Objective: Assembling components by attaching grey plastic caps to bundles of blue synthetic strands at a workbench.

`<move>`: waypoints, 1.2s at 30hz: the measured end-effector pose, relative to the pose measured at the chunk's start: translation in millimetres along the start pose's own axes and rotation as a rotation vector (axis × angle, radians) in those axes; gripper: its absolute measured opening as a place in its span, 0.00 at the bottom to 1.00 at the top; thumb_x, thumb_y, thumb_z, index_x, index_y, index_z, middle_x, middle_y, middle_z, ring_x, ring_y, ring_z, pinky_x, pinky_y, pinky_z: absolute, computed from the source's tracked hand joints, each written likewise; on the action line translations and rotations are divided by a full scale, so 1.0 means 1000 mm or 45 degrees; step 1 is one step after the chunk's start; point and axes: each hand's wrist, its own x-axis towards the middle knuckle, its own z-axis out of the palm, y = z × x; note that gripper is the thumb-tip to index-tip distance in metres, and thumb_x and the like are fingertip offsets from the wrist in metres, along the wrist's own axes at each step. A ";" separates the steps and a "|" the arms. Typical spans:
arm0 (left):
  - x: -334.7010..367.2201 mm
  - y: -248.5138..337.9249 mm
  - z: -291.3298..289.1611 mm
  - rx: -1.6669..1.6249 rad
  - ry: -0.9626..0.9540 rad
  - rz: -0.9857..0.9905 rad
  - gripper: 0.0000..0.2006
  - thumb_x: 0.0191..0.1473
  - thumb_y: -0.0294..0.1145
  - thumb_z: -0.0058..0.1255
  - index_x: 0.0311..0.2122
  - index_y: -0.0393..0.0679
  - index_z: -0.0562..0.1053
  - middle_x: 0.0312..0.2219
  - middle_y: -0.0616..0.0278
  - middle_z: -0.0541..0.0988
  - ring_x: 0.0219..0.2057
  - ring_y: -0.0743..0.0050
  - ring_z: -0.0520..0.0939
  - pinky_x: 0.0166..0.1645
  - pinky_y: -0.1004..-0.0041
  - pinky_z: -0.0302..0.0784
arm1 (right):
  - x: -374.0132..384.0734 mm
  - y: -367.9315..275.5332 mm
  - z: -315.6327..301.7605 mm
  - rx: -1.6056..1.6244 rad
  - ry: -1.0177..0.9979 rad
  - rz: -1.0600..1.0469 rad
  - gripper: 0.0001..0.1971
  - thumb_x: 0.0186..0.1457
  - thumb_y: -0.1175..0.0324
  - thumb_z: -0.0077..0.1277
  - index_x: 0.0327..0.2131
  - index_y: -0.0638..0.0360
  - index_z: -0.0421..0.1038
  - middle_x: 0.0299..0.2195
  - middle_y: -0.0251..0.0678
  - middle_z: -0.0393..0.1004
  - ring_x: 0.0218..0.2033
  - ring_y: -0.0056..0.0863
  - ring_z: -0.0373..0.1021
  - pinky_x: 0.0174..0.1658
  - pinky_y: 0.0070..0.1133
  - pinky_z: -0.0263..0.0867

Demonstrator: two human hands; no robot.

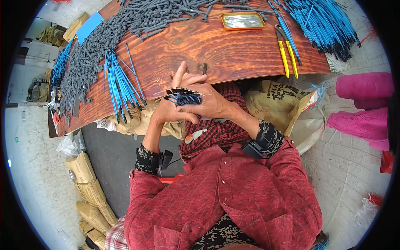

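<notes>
At the table's near edge, both hands are closed together around a bundle of thin blue rods with black ends [183, 98]. Its tips point up toward me, and the rest of its length is hidden. My left hand [166, 111] wraps the bundle from the left. From the right, my right hand [213, 101] presses against it, thumb across the front. Some fingers stretch out past the bundle over the wooden table [179, 52]. A loose sheaf of similar blue rods [118, 81] lies left of my hands, its black ends sticking out past the table edge.
Grey plastic plugs [89, 60] are heaped along the table's left and far side. An orange-rimmed tin of thin metal pins [243, 21] and yellow-handled pliers [287, 54] lie to the right, near a large pile of blue rods [323, 23]. A paper sack [273, 102] stands below the edge.
</notes>
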 end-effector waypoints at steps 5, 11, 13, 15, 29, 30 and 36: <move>-0.030 0.020 0.025 -0.179 -0.025 0.047 0.69 0.35 0.59 0.71 0.70 0.39 0.36 0.57 0.50 0.73 0.63 0.54 0.68 0.70 0.54 0.51 | -0.026 -0.040 0.012 -0.001 -0.007 -0.077 0.19 0.49 0.65 0.65 0.43 0.62 0.75 0.37 0.38 0.77 0.37 0.33 0.72 0.45 0.27 0.69; -0.105 0.055 0.110 -0.897 -0.238 -0.315 0.57 0.44 0.36 0.67 0.71 0.42 0.40 0.59 0.43 0.68 0.61 0.54 0.69 0.67 0.59 0.57 | -0.126 -0.069 0.049 0.240 -0.215 0.003 0.13 0.48 0.71 0.62 0.38 0.60 0.73 0.34 0.37 0.74 0.37 0.36 0.71 0.42 0.29 0.67; -0.123 0.053 0.128 -0.990 -0.189 -0.323 0.56 0.43 0.32 0.68 0.71 0.41 0.42 0.59 0.43 0.67 0.60 0.55 0.70 0.64 0.61 0.62 | -0.143 -0.068 0.054 0.234 -0.339 -0.004 0.15 0.47 0.72 0.62 0.40 0.61 0.72 0.37 0.39 0.74 0.41 0.38 0.72 0.45 0.29 0.67; -0.136 0.057 0.134 -0.909 -0.174 -0.233 0.55 0.44 0.33 0.68 0.71 0.41 0.43 0.59 0.42 0.67 0.59 0.53 0.71 0.63 0.60 0.64 | -0.152 -0.077 0.061 0.330 -0.353 0.012 0.14 0.47 0.72 0.61 0.38 0.61 0.72 0.37 0.39 0.74 0.42 0.39 0.72 0.45 0.31 0.67; -0.134 0.059 0.084 -0.626 -0.181 -0.531 0.65 0.29 0.49 0.77 0.70 0.42 0.47 0.69 0.52 0.52 0.70 0.60 0.51 0.71 0.60 0.47 | -0.122 -0.070 0.037 0.258 -0.254 0.108 0.13 0.47 0.68 0.62 0.36 0.59 0.73 0.30 0.37 0.74 0.32 0.36 0.72 0.38 0.29 0.67; -0.128 0.057 0.087 -0.692 -0.134 -0.447 0.64 0.28 0.48 0.78 0.70 0.42 0.50 0.68 0.52 0.54 0.69 0.61 0.54 0.70 0.61 0.51 | -0.113 -0.064 0.034 0.247 -0.186 0.190 0.12 0.50 0.69 0.62 0.38 0.60 0.74 0.32 0.33 0.76 0.35 0.29 0.73 0.41 0.26 0.68; -0.080 0.073 0.064 -0.324 0.022 -0.289 0.64 0.26 0.58 0.74 0.66 0.35 0.54 0.64 0.48 0.61 0.66 0.55 0.61 0.68 0.59 0.52 | -0.086 -0.054 0.033 0.363 -0.234 0.568 0.13 0.55 0.68 0.60 0.42 0.64 0.77 0.37 0.34 0.80 0.40 0.24 0.75 0.48 0.24 0.69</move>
